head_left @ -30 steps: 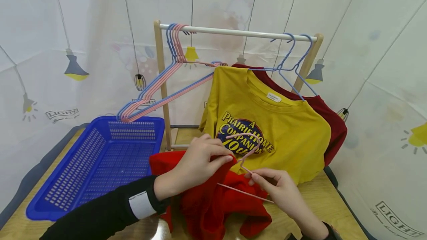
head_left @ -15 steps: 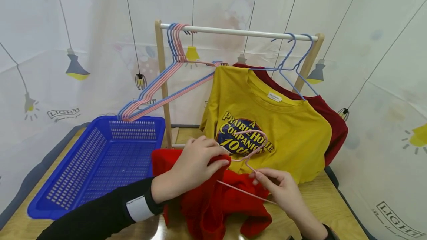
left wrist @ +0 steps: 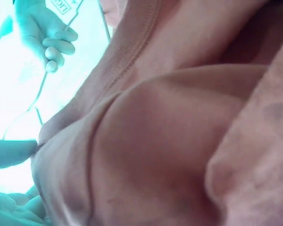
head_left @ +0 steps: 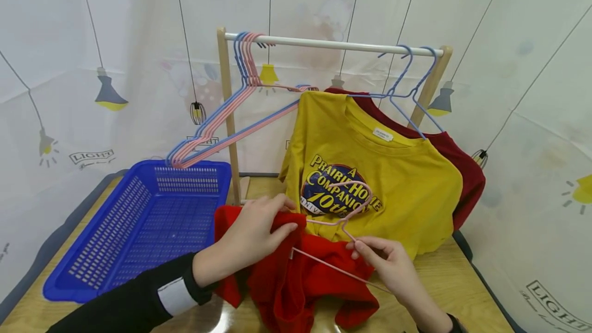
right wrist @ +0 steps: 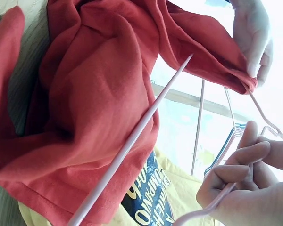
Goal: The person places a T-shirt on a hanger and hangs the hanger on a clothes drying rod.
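My left hand point(head_left: 252, 235) pinches the edge of a red garment point(head_left: 330, 276) at its opening, thumb in front. A pink hanger point(head_left: 339, 266) runs into that opening; its left shoulder end is hidden in the cloth. With thumb and fingertips my right hand point(head_left: 386, 263) holds the hanger's right arm just below the hook. In the right wrist view the hanger's lower bar point(right wrist: 132, 136) crosses in front of the red cloth point(right wrist: 99, 89). Washed-out colour fills the left wrist view, where the garment point(left wrist: 155, 136) covers most of the frame.
Behind stands a rack with a white rail point(head_left: 333, 43). Several blue and pink hangers point(head_left: 222, 112) hang at its left. A yellow T-shirt point(head_left: 407, 184) and a dark red shirt point(head_left: 469, 184) hang at its right. A blue basket point(head_left: 185, 225) sits on the table's left.
My left hand has moved left with the garment's edge. More of the pink hanger's upper arm and lower bar shows. The hook has shifted slightly right and my right hand has barely moved.
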Action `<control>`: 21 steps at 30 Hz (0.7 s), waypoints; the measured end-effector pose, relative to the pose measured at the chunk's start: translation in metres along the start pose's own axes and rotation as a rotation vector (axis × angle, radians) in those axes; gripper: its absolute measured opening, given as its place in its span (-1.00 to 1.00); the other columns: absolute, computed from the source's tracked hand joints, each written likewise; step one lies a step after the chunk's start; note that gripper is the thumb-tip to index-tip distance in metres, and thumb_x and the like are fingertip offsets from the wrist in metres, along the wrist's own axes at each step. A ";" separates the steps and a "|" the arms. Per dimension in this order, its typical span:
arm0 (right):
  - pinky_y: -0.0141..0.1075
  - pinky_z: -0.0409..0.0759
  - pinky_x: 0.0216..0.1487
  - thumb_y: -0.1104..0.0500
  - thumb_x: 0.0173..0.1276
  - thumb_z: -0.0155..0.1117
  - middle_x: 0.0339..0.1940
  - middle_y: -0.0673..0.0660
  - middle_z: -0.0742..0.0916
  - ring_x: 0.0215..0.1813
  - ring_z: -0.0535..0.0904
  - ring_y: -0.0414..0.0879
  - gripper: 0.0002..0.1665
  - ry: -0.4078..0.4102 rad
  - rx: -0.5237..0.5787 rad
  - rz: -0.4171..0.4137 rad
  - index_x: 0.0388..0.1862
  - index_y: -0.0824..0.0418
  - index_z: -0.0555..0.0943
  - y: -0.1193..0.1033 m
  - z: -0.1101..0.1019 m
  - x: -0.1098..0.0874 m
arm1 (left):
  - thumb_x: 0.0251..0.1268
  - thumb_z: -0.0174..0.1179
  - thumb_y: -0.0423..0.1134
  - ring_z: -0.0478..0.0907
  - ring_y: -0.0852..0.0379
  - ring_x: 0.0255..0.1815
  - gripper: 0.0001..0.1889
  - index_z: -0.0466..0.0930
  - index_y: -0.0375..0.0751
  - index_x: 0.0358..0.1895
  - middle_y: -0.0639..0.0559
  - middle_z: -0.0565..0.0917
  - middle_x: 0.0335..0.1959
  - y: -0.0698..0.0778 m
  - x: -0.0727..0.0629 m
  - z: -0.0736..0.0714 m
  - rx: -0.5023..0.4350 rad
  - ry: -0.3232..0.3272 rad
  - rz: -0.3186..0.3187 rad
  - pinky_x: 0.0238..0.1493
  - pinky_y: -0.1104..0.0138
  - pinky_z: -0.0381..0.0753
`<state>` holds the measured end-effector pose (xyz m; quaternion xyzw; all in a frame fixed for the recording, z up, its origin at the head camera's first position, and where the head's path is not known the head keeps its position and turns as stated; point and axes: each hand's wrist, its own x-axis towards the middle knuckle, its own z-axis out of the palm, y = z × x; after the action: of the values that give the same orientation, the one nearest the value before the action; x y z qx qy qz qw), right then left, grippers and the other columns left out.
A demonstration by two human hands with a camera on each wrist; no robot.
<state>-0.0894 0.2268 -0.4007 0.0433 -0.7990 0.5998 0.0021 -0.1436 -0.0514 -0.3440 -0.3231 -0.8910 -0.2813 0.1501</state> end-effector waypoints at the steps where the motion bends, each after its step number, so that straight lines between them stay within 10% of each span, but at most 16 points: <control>1: -0.44 0.60 -0.18 0.17 0.52 0.22 -0.32 -0.14 0.80 -0.20 0.62 -0.35 -0.67 -0.001 0.000 -0.004 0.00 0.44 0.69 0.000 0.000 0.000 | 0.25 0.40 -0.26 0.67 0.03 -0.16 -0.82 0.66 -0.13 -0.12 0.04 0.78 -0.23 0.000 -0.001 -0.001 -0.006 0.012 0.010 -0.08 0.10 0.54; 21: -0.45 0.61 -0.09 0.18 0.53 0.20 -0.31 -0.19 0.79 -0.12 0.68 -0.32 -0.68 0.004 0.016 -0.063 -0.04 0.46 0.68 -0.005 0.006 0.001 | 0.26 0.39 -0.31 0.56 0.11 -0.17 -0.96 0.75 -0.06 -0.30 0.08 0.66 -0.31 0.023 0.019 0.005 -0.146 0.158 0.189 -0.15 0.28 0.46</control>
<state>-0.0898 0.2197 -0.3972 0.0675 -0.7924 0.6058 0.0223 -0.1425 -0.0244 -0.3304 -0.3922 -0.8193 -0.3545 0.2219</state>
